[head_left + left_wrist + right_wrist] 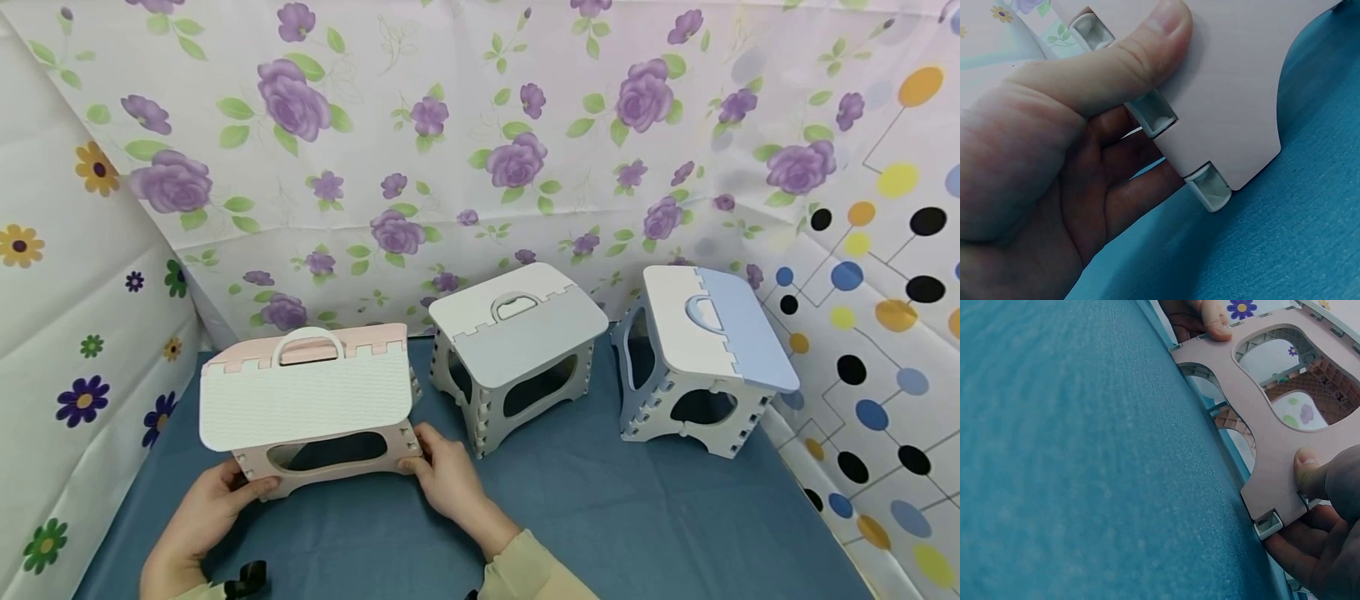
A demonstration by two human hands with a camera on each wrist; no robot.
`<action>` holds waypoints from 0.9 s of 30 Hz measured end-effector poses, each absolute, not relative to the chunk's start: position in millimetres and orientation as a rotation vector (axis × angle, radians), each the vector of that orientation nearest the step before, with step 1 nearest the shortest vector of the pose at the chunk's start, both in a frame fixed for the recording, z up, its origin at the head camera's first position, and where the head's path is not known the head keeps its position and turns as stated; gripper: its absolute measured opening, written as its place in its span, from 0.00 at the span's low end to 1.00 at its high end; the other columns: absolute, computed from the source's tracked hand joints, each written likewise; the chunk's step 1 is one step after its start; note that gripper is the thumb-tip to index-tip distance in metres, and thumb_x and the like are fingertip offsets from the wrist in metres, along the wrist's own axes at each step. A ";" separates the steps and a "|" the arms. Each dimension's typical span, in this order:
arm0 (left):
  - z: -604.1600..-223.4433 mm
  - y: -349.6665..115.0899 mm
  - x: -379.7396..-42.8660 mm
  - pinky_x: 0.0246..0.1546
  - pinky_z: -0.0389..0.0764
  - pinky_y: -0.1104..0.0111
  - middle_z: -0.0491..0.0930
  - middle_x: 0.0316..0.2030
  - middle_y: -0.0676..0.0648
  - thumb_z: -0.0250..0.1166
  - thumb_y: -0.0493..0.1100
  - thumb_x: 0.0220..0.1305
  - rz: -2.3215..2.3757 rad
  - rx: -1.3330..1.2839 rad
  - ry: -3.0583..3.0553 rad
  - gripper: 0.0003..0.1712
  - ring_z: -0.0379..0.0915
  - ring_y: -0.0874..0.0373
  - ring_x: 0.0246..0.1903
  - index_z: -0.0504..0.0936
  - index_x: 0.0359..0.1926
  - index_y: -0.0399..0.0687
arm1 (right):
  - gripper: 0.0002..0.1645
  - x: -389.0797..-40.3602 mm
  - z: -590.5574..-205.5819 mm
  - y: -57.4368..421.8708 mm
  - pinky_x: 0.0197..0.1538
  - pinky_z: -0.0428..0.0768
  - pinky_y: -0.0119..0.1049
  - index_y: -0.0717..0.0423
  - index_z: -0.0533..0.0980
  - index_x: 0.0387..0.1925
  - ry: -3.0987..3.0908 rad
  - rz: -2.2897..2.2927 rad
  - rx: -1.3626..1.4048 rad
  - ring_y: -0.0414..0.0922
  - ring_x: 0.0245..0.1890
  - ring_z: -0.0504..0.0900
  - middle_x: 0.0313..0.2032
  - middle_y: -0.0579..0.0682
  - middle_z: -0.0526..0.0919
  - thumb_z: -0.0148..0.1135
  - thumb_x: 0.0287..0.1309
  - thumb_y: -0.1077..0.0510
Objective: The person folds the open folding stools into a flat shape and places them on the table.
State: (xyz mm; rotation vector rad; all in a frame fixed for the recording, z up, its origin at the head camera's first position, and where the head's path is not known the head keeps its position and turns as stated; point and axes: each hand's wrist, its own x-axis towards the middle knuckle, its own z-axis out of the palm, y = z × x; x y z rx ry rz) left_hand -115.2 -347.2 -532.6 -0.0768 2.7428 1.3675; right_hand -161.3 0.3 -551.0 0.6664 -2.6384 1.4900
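Observation:
A pink and white folding step stool (303,400) stands unfolded at the left of the table, its white carry handle (309,337) raised on top. My left hand (206,508) grips its near left leg, thumb on the pink front panel (1229,94) and fingers behind the edge. At the near right leg my right hand (446,475) holds on the same way; the right wrist view shows that thumb (1307,469) pressed on the pink panel, the fingers curled round the side. A grey and white folding stool (525,333) stands just to the right, apart from the hands.
A blue and white folding stool (697,358) stands farther right, near the dotted side curtain (885,333). Blue cloth covers the table (637,525). A flowered curtain (465,125) hangs close behind the stools, and another flower-print sheet (75,333) borders the left.

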 end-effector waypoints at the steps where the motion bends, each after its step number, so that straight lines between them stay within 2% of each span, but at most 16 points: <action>1: -532.3 -347.0 -115.2 0.40 0.82 0.68 0.85 0.54 0.33 0.67 0.43 0.78 1.370 -0.077 2.745 0.25 0.80 0.66 0.41 0.78 0.64 0.26 | 0.14 -161.4 -551.0 0.3 0.38 0.78 0.29 0.45 0.80 0.54 -2.640 1.489 0.666 0.30 0.33 0.81 0.42 0.43 0.90 0.71 0.70 0.52; 15: -530.6 -346.5 -114.3 0.40 0.81 0.67 0.84 0.54 0.34 0.67 0.43 0.79 1.391 -0.097 2.706 0.26 0.79 0.60 0.41 0.77 0.64 0.25 | 0.14 -160.8 -551.0 1.0 0.39 0.79 0.29 0.45 0.80 0.55 -2.644 1.493 0.656 0.30 0.34 0.81 0.42 0.42 0.90 0.70 0.71 0.51; 27: -530.9 -344.9 -116.2 0.40 0.81 0.67 0.85 0.53 0.34 0.66 0.43 0.79 1.397 -0.088 2.709 0.25 0.80 0.61 0.40 0.78 0.63 0.25 | 0.13 -162.2 -550.9 1.2 0.39 0.79 0.29 0.45 0.80 0.54 -2.647 1.499 0.653 0.30 0.34 0.81 0.42 0.41 0.90 0.70 0.71 0.51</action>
